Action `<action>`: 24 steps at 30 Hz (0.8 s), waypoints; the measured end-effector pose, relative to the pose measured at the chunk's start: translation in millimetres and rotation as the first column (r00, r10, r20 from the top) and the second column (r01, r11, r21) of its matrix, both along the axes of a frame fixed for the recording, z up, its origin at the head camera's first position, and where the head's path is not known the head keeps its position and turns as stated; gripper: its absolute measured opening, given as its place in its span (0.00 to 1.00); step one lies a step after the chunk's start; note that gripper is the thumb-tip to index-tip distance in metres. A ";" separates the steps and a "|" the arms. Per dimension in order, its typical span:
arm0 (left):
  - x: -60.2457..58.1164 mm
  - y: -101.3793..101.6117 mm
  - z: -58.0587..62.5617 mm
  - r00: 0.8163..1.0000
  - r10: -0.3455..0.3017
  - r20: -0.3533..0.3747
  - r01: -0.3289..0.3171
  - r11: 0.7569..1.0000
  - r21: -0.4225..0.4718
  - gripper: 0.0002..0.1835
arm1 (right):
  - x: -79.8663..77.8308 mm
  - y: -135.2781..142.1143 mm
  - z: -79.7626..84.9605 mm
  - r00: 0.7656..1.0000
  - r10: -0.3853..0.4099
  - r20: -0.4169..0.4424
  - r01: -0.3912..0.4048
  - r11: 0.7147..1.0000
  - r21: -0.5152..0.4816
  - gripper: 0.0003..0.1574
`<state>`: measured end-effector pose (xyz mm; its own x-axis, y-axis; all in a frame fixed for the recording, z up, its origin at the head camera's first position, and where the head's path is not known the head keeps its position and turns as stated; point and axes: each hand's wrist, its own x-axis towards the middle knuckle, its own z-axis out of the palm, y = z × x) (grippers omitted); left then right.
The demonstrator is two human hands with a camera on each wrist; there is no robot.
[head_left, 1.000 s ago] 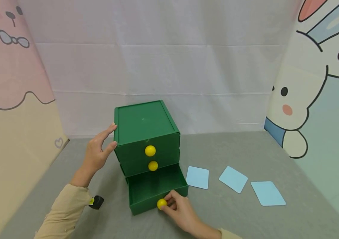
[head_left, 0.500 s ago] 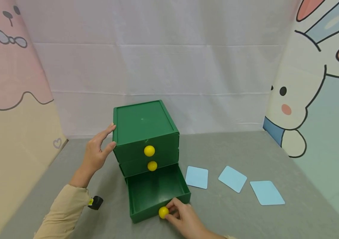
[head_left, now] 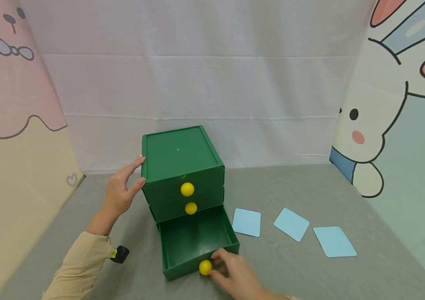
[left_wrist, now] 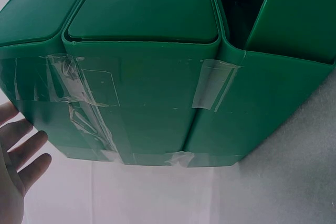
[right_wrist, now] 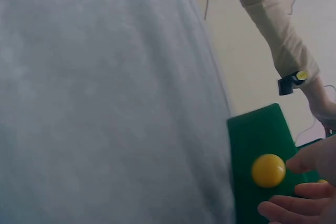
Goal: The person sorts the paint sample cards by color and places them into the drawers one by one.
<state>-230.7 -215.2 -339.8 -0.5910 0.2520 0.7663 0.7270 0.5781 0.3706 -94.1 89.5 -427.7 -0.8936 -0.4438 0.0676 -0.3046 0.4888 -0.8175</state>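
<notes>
A green drawer unit [head_left: 180, 156] with three stacked drawers stands on the grey table. Its bottom drawer [head_left: 197, 239] is pulled out and has nothing inside; the upper two are closed. My left hand [head_left: 119, 192] rests with spread, fairly straight fingers against the unit's left side, its fingertips at the top edge. Beside the bottom drawer's yellow knob [head_left: 205, 267] is my right hand [head_left: 236, 273]. Its thumb and fingers are parted around the knob's right side and no longer pinch it. In the right wrist view the knob [right_wrist: 268, 171] shows fully, the thumb tip close by.
To the right of the unit lie three light blue cards, a left one [head_left: 247, 222], a middle one [head_left: 292, 224] and a right one [head_left: 334, 242]. Clear tape [left_wrist: 94, 114] runs along the unit's side. A white cloth backdrop [head_left: 205, 83] hangs behind.
The bottom drawer has come further out toward me, drawn by my right hand on its knob. That hand's fingers have since loosened from the knob. My left hand stays against the unit.
</notes>
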 end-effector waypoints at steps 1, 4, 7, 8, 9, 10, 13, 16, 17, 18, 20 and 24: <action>0.0 0.2 0.2 1.000 0.000 0.001 0.000 1.000 -0.001 0.30 | -0.4 2.9 3.2 1.000 -0.003 -0.030 0.003 1.000 0.013 0.13; 0.0 0.4 0.7 1.000 0.000 0.004 0.000 1.000 0.001 0.30 | -3.3 14.0 13.4 0.988 -0.022 -0.151 0.024 1.000 0.014 0.13; 0.3 0.3 0.7 1.000 -0.001 0.003 0.001 1.000 0.002 0.31 | -11.0 28.4 20.6 0.945 -0.035 -0.325 0.044 0.999 0.022 0.12; 0.4 0.3 0.5 1.000 -0.002 0.003 0.002 1.000 0.003 0.31 | -15.3 33.8 21.9 0.924 -0.037 -0.381 0.050 0.998 0.025 0.12; 0.6 0.2 0.4 1.000 -0.003 0.002 0.003 1.000 0.003 0.31 | -20.2 39.9 22.8 0.901 -0.035 -0.432 0.056 0.998 0.037 0.13; 0.9 0.2 0.3 1.000 -0.003 0.002 0.003 1.000 0.001 0.31 | -25.4 46.6 23.0 0.876 -0.032 -0.482 0.064 0.997 0.051 0.14; 1.2 0.3 0.4 1.000 -0.002 0.001 0.002 1.000 -0.004 0.31 | -43.5 67.9 20.3 0.824 -0.024 -0.566 0.102 0.989 0.106 0.19; 1.0 0.6 0.8 1.000 -0.004 0.000 0.004 1.000 -0.003 0.31 | -60.5 88.5 14.0 0.849 -0.013 -0.528 0.111 0.982 0.154 0.25; 1.0 0.7 0.9 1.000 -0.004 0.001 0.004 1.000 -0.003 0.31 | -65.6 94.5 11.4 0.874 -0.015 -0.486 0.103 0.982 0.155 0.26; 1.0 0.8 1.1 1.000 -0.004 0.002 0.004 1.000 -0.003 0.31 | -70.5 100.1 8.5 0.899 -0.020 -0.437 0.093 0.985 0.148 0.28; 1.0 0.8 1.3 1.000 -0.006 0.000 0.006 1.000 -0.004 0.31 | -79.6 109.7 2.5 0.939 -0.030 -0.342 0.081 0.987 0.136 0.30; 1.2 0.3 1.6 1.000 -0.006 -0.001 0.006 1.000 -0.007 0.31 | -94.5 121.9 -8.6 0.965 -0.049 -0.257 0.089 0.985 0.147 0.36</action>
